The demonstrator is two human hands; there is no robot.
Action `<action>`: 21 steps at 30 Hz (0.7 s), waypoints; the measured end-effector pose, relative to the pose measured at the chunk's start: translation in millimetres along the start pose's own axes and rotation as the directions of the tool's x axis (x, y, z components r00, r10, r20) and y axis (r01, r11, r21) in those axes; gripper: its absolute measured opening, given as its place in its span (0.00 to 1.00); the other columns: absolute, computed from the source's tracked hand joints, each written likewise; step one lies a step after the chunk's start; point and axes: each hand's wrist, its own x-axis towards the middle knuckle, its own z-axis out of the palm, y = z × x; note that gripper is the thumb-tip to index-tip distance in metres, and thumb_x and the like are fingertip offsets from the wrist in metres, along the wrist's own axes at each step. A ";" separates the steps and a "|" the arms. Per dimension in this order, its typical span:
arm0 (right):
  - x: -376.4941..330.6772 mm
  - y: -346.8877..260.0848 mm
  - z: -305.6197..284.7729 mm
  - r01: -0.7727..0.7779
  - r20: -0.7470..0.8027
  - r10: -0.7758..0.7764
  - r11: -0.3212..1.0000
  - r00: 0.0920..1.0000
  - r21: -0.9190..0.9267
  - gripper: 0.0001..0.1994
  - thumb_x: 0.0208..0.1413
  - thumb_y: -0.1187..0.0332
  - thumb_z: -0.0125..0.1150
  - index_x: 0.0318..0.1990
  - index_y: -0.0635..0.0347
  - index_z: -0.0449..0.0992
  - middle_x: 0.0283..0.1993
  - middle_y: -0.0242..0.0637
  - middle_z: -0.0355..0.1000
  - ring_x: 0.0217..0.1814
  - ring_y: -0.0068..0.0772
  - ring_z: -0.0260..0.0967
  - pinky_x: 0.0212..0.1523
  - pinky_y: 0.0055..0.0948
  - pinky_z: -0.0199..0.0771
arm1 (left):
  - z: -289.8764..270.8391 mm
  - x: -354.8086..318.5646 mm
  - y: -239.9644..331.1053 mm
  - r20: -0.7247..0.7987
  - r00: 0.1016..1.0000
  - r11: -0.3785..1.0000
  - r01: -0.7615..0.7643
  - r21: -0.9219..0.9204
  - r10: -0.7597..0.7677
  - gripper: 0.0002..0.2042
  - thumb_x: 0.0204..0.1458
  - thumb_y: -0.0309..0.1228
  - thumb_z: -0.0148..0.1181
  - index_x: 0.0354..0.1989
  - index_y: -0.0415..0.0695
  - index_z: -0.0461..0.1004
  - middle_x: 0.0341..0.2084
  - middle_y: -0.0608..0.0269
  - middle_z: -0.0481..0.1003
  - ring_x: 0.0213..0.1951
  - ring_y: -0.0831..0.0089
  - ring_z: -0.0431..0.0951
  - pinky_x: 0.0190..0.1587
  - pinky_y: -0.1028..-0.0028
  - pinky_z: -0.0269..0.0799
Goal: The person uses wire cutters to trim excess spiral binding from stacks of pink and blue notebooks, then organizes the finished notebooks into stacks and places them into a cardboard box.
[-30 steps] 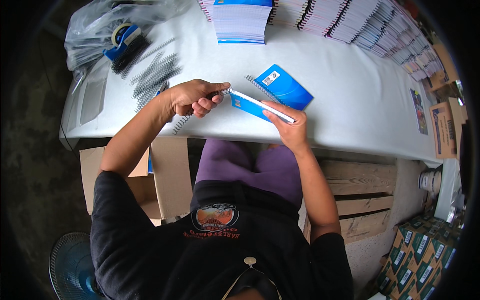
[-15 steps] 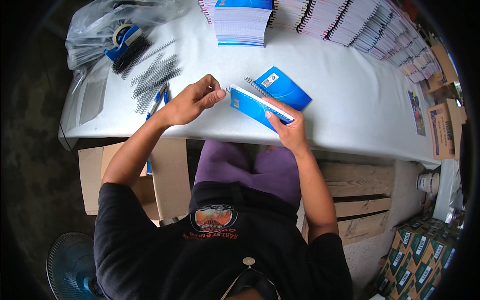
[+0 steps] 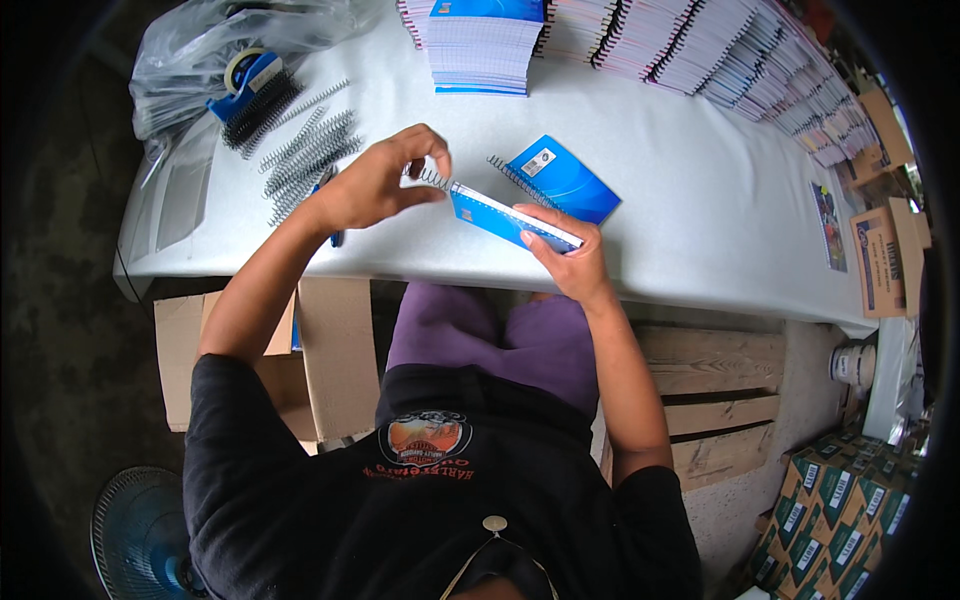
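My right hand [image 3: 565,255] grips a small blue notebook [image 3: 500,220] by its right end, thumb on the cover, its row of punched holes along the upper edge. A metal spiral coil [image 3: 432,177] sticks out from the notebook's left end. Around that coil curves my left hand [image 3: 385,180], thumb and index finger apart with the coil showing in the gap; whether other fingers touch it is hard to see. Just behind lies a second blue notebook [image 3: 570,180] on the white-covered table [image 3: 700,220], a coil along its edge and protruding past its corner.
Loose metal coils [image 3: 310,155] lie left, near dark coils [image 3: 262,115], a blue tape dispenser [image 3: 245,85] and clear plastic [image 3: 180,60]. A notebook stack [image 3: 480,60] and rows of spiral-bound books [image 3: 690,50] line the far side. An open cardboard box [image 3: 335,350] stands below the table's front edge.
My left hand's thumb and index finger have spread apart, and more of the coil shows between them. The held notebook has shifted slightly left, still in my right hand.
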 end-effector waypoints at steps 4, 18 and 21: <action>0.1 -1.9 2.6 -0.054 0.023 0.054 0.998 0.998 -0.015 0.13 0.54 0.78 0.56 0.48 0.65 0.75 0.42 0.40 0.76 0.42 0.21 0.71 0.44 0.21 0.71 | -5.3 -0.2 2.1 0.158 0.985 0.973 -0.105 0.207 0.072 0.21 0.46 0.29 0.64 0.49 0.40 0.66 0.36 0.59 0.74 0.29 0.68 0.70 0.41 0.69 0.68; 4.3 -1.4 0.3 -0.060 0.163 0.049 0.996 0.985 0.064 0.15 0.54 0.77 0.55 0.50 0.61 0.74 0.46 0.35 0.75 0.47 0.20 0.70 0.49 0.21 0.68 | -28.0 2.1 3.7 0.508 0.803 0.855 0.470 -0.219 -0.312 0.14 0.56 0.34 0.55 0.47 0.39 0.72 0.26 0.68 0.72 0.23 0.83 0.66 0.26 0.82 0.63; 5.6 -4.0 0.2 -0.079 0.165 0.068 0.995 0.984 0.058 0.15 0.54 0.77 0.55 0.50 0.61 0.74 0.46 0.36 0.75 0.48 0.21 0.69 0.49 0.21 0.68 | -21.2 0.8 6.7 0.326 0.945 0.997 0.036 -0.072 -0.011 0.16 0.55 0.34 0.56 0.50 0.42 0.71 0.34 0.68 0.72 0.29 0.83 0.69 0.31 0.81 0.64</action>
